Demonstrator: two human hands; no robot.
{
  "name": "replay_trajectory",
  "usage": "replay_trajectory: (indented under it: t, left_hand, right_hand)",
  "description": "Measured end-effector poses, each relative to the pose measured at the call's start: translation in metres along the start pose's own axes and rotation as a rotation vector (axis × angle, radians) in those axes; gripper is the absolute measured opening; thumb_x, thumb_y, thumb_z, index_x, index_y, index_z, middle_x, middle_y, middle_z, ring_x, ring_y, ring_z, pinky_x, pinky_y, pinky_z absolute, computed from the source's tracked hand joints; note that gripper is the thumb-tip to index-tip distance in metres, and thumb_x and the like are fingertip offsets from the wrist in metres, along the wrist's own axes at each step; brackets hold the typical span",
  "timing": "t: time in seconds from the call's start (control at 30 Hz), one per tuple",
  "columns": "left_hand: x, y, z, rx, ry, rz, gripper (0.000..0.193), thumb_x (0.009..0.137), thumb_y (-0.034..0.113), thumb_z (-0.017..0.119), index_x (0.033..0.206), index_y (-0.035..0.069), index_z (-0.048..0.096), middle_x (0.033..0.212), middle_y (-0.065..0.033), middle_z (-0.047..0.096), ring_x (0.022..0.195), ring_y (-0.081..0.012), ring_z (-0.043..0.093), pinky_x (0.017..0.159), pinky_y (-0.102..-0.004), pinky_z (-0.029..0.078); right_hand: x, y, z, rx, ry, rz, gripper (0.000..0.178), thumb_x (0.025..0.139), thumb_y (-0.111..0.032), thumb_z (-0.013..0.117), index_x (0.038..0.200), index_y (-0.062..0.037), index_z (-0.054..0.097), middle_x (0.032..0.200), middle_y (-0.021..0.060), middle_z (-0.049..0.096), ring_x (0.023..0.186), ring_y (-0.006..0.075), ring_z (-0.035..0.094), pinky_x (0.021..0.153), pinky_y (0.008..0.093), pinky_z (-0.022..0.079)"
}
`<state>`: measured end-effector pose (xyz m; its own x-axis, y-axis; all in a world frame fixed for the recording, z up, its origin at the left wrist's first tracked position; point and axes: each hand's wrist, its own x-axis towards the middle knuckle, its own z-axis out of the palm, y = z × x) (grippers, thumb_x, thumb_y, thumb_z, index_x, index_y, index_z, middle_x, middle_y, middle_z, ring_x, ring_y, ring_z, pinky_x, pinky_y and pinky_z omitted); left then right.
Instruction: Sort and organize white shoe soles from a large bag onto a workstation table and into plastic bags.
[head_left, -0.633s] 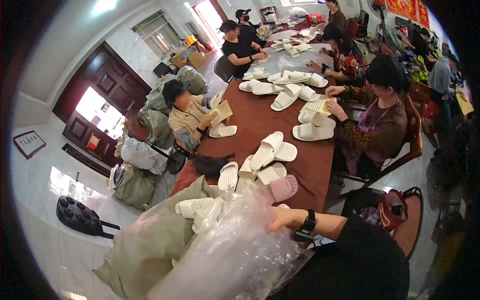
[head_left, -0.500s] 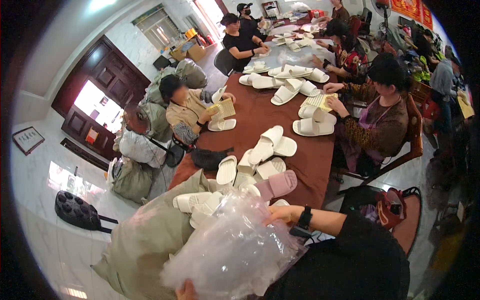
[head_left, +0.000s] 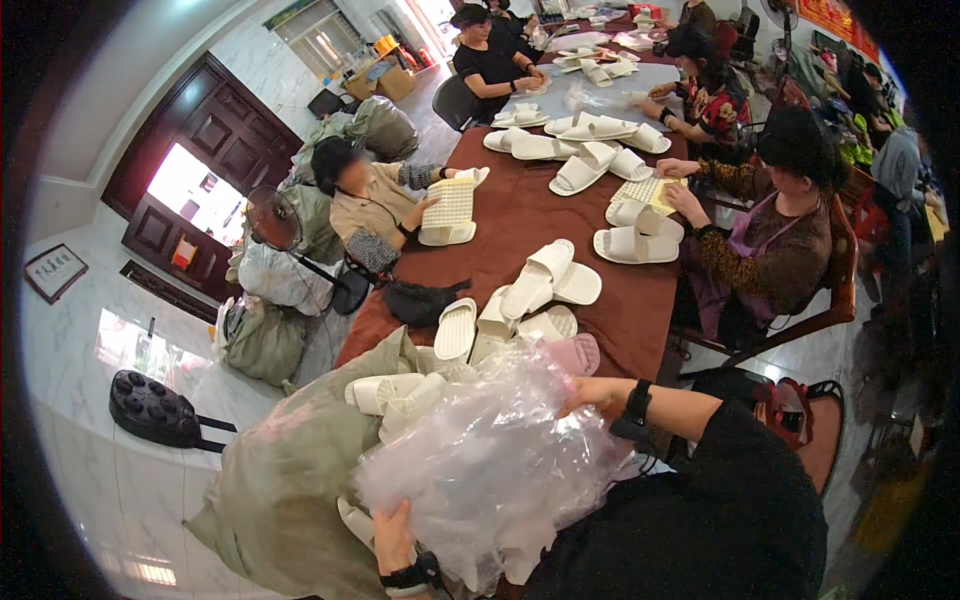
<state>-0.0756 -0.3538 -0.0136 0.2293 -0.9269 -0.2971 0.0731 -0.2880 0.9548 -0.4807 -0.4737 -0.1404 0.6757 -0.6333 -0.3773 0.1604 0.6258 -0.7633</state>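
A bulky bundle of clear plastic bags (head_left: 490, 460) spreads in front of me, crinkled and faintly pink. My left hand (head_left: 396, 538) is closed on its lower left edge, and my right hand (head_left: 598, 397) grips its upper right edge. A white slipper (head_left: 357, 524) shows partly beside my left hand. Beyond the plastic, cream slippers (head_left: 457, 330) lie heaped on the brown-covered table (head_left: 520, 215). A pink slipper (head_left: 577, 353) sticks out from behind the bundle, mostly covered. What lies under the plastic is hidden.
A large olive sack (head_left: 285, 490) bulges against the table's near left end. A black pouch (head_left: 425, 302) lies on the left edge. Co-workers sit along both sides, two handling yellowish sheets (head_left: 448, 204). A chair with a red bag (head_left: 788, 412) stands right; filled sacks (head_left: 265, 345) line the left.
The plastic bundle has shifted up and to the right and now covers most of the pink slipper. My left hand has risen further into view, still on the plastic's edge.
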Motion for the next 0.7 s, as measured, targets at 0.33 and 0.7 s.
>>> replay_trajectory:
  t: [0.33, 0.7]
  left_hand:
    - [0.074, -0.030, 0.066, 0.024, -0.064, -0.042, 0.035, 0.083, -0.002, 0.058, 0.117, 0.002, 0.051, 0.109, -0.0076, 0.058, 0.097, -0.0196, 0.055, 0.086, -0.0319, 0.045]
    - [0.106, 0.012, 0.151, -0.156, -0.153, -0.011, 0.036, 0.089, 0.012, 0.054, 0.121, 0.000, 0.042, 0.110, -0.0155, 0.057, 0.096, -0.0245, 0.058, 0.083, -0.0356, 0.048]
  right_hand:
    - [-0.048, -0.033, -0.064, -0.191, 0.107, 0.000, 0.033, 0.084, -0.003, 0.055, 0.116, 0.0005, 0.051, 0.102, 0.0066, 0.060, 0.094, 0.0159, 0.058, 0.081, 0.0339, 0.050]
    - [-0.070, -0.098, -0.195, 0.084, 0.506, -0.326, 0.029, 0.089, -0.016, 0.056, 0.115, -0.0033, 0.053, 0.103, 0.0033, 0.058, 0.088, 0.0121, 0.056, 0.073, 0.0275, 0.048]
